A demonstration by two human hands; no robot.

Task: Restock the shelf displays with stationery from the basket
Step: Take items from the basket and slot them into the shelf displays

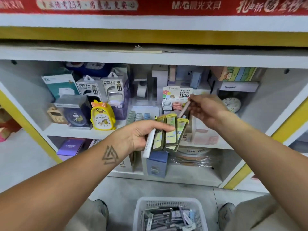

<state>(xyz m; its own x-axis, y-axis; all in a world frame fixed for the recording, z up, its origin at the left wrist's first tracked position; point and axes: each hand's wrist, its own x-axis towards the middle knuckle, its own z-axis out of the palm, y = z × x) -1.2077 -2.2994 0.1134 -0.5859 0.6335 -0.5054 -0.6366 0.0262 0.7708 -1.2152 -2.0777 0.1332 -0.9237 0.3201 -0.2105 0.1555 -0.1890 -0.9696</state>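
Item in hand: pink lead case [184, 109], slim, pinched at its upper end by right hand [206, 108]; long axis tilted, lower end aimed down-left toward the display box.
Destination: lead display box [176, 104] on middle shelf [86, 131], header card upright, rows of grey and pink cases in its slots; directly below and left of the pink case, close but apart.
Nearer hand: right, above and just right of the box; judged best placed for the drop.
Reserve stock: three yellow-green lead cases [170, 132] plus one white case [149, 144], fanned upright, clamped in left hand [140, 135], in front of the box's lower edge.
Clearance: open air above the slots; fanned cases crowd the front approach; header card bounds the rear; entry from upper right judged free.
Source: white basket [141, 212] on floor between the knees, many cases left inside.
Neighbours: yellow duck clock [102, 118] well left; round clock [232, 105] right of the hand.
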